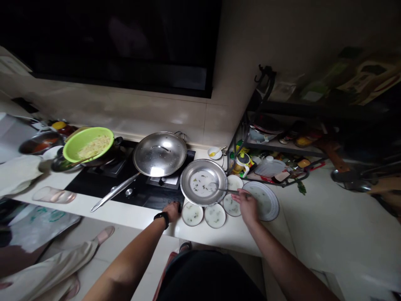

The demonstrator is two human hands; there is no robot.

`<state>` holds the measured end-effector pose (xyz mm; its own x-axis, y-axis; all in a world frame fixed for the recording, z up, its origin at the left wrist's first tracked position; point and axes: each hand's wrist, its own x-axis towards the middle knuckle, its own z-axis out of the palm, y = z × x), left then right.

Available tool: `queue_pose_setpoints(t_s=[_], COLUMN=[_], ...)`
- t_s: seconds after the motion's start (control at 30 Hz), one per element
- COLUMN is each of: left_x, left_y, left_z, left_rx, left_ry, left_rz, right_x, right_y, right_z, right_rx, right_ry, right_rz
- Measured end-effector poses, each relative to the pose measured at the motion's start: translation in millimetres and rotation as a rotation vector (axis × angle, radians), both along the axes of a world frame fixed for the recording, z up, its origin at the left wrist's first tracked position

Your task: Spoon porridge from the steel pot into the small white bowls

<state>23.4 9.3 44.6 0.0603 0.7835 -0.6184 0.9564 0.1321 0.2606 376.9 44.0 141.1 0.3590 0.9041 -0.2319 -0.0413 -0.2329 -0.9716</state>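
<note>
Metal spoon (228, 190) in the right grip (247, 207), its bowl lying inside a wide steel plate (184, 188) smeared with milky liquid and green flecks. Right grip closed around the spoon's handle, forearm reaching in from the near right, hand low over a blue-rimmed white plate (265, 200). Left grip (171, 211) well apart from the spoon, just beside the steel plate, fingers curled at the near edge of a black glass cooktop (138, 200); nothing held in view, and whether clamped or only resting, impossible to tell. Black wristband (162, 219) on that wrist, forearm angled in from the near left.

Along the surface (250, 238) between both grips, four small white plates (215, 215) with milky residue. Beyond the steel plate, a domed steel lid (159, 154) on the cooktop, a long steel handle (114, 192) slanting toward the near left. Farther left, a tilted green bowl (87, 144) of pale shredded food. Small white bowl (214, 153) near the far wall. At far right, a metal rack (282, 148) crowded with bottles and containers. On the floor at near left, another person's beige trouser leg (62, 259).
</note>
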Motion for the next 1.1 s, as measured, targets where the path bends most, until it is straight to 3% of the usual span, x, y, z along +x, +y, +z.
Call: queue_pose_setpoints(t_s=[0.1,0.2,0.27,0.43,0.6,0.83,0.97,1.1], left_x=[0.0,0.0,0.1,0.3,-0.9,-2.0,-2.2,-2.0], left_y=[-0.4,-0.8,-0.9,-0.6,-0.3,-0.2,0.2,1.0], left_z=[-0.4,-0.5,0.0,0.6,-3.4,-8.4,-10.2,-8.4], left_rx=[0.021,0.036,0.046,0.044,0.036,0.033,0.026,0.030], left_ry=[-0.015,-0.026,-0.031,-0.036,-0.019,-0.013,0.003,0.017], left_rz=[-0.021,-0.022,-0.021,-0.022,-0.016,-0.013,-0.021,-0.037], right_x=[-12.4,-8.2,3.3,47.5,79.2,74.6,70.8,77.1], right_y=[-6.7,-15.8,-19.1,-9.0,6.6,14.0,19.3,18.5], right_z=[-0.1,11.6,22.7,40.8,25.6,-10.4,-21.6,-24.6], right_rx=[0.214,0.485,0.558,0.538,0.377,0.044,0.003,0.027], right_ry=[-0.351,-0.700,-0.837,-0.971,-0.946,-0.390,-0.051,0.048], right_rz=[0.275,0.592,0.644,0.394,0.234,-0.050,-0.223,-0.307])
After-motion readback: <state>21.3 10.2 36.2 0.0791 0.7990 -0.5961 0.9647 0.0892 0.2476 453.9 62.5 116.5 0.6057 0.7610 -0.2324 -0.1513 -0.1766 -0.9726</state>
